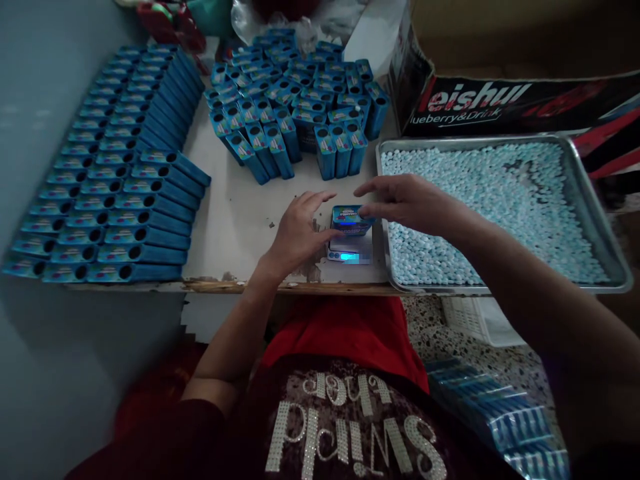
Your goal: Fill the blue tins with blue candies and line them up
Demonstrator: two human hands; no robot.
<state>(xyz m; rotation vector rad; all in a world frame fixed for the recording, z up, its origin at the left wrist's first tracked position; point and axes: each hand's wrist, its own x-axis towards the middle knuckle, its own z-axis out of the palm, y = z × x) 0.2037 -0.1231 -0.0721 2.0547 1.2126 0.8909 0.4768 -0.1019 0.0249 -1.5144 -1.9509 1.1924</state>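
Observation:
A small blue candy box (350, 225) with a printed top stands upright on a small digital scale (336, 256) with a lit blue display, near the table's front edge. To its left, my left hand (299, 230) has its fingers stretched and apart, with the thumb tip at the box's lower left side. My right hand (400, 200) reaches in over the tray's left edge. Its thumb tip is at the right end of the box top, and its index finger extends apart above. Whether a candy is under that thumb is hidden.
A metal tray (631, 277) of pale blue candies lies right, before a cardboard box (465, 100). Blue boxes with round holes stand in rows (115, 167) at left and in a loose cluster (300, 87) behind. Wrapped blue packs (505, 413) and a white crate (465, 320) are below.

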